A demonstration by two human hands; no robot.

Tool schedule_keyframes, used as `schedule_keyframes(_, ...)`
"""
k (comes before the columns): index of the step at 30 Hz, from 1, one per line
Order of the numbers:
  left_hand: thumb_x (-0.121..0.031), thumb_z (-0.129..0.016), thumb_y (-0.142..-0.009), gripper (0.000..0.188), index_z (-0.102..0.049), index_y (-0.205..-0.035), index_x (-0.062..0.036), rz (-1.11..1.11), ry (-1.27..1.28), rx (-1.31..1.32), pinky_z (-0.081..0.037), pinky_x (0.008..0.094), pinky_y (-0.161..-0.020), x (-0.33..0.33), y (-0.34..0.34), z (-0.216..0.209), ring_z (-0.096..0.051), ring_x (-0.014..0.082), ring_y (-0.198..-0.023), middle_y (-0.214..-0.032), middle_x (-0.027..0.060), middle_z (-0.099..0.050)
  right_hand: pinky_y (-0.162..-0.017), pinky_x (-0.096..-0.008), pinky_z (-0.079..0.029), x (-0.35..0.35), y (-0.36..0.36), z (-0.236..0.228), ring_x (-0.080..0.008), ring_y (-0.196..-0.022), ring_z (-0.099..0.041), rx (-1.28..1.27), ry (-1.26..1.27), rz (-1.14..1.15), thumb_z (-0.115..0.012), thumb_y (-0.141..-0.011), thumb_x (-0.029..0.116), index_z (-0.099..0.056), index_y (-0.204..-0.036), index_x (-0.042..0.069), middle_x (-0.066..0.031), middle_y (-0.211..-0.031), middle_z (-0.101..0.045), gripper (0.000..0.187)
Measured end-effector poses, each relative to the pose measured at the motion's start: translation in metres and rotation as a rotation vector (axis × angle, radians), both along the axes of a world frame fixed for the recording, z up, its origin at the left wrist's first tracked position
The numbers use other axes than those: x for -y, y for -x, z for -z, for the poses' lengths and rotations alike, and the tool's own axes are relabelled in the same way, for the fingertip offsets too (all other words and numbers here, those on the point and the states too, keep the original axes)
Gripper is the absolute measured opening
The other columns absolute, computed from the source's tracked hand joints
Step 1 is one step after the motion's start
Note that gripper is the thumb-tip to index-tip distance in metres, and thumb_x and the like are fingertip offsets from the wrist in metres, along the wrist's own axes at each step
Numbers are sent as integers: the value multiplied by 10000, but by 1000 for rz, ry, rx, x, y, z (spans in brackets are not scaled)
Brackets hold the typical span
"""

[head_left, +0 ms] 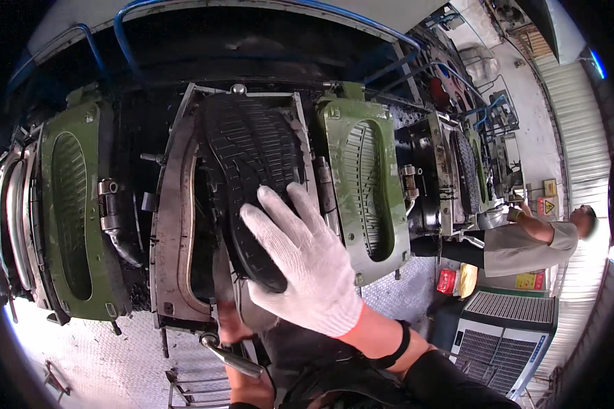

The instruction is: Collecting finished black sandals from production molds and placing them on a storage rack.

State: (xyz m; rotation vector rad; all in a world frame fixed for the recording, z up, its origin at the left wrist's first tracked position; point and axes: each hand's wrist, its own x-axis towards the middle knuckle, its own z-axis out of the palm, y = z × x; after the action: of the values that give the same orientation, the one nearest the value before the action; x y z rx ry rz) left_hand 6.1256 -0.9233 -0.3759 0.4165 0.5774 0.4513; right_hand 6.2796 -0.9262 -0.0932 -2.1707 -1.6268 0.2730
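Note:
A black rubber shoe sole (252, 150), its treaded face up, lies tilted over an open metal mould frame (174, 238) at the middle. My right hand (307, 262), in a white knitted glove, grips the heel end of the sole, fingers across the tread and thumb along the near edge. My left hand (230, 320) is low beside the mould frame, below the sole; it is blurred and partly hidden, so its fingers do not show clearly. A metal handle (232, 356) juts out near my left wrist.
Green mould plates with sole-shaped hollows stand at left (68, 211) and right (368, 191). Blue pipe rails (266, 7) run behind. Another person (532, 245) works at the far right, near a large grey cooler unit (505, 341). Metal flooring (95, 361) lies below.

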Motion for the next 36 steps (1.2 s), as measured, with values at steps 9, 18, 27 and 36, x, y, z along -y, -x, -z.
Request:
schedule_keyframes(9,-299,-557,-936,588,-401,-1410,12,2,52,-74,-447,380,-1000,32,37,-16,-569,306,-1169,-1300,205,-560,-965,-363,-497,-7,-65,-83,-266,-1105,-625,-510,-496,284,-702,-725,36,-591,-1257,30,-137,-1239,-617,544)
schedule_keyframes(18,-311,-559,-937,592,-402,-1409,11,-53,-101,-248,-449,378,-996,19,26,-5,-571,302,-1163,-1290,198,-568,-987,-601,-431,111,-120,-48,-333,-1231,-502,-1711,-782,631,-549,-842,365,-462,-1326,58,-138,-1347,-498,580)
schedule_keyframes(27,-324,-561,-938,597,-402,-1408,10,-595,-951,-834,-451,376,-992,77,2,-49,-572,299,-1156,-1281,190,-576,-965,-559,-478,260,-223,-42,-370,-1170,-533,-1952,-1269,1034,-660,-790,300,-572,-1192,80,-150,-1249,-575,466)
schedule_keyframes(36,-321,-529,-973,391,-578,-1173,11,52,174,-280,-511,387,-879,268,-99,-129,-629,276,-989,-1121,147,-642,-1009,-572,-460,444,-420,-9,-435,-1185,-526,-1813,-1444,914,-583,-845,329,-558,-1222,-24,-218,-1267,-569,518)
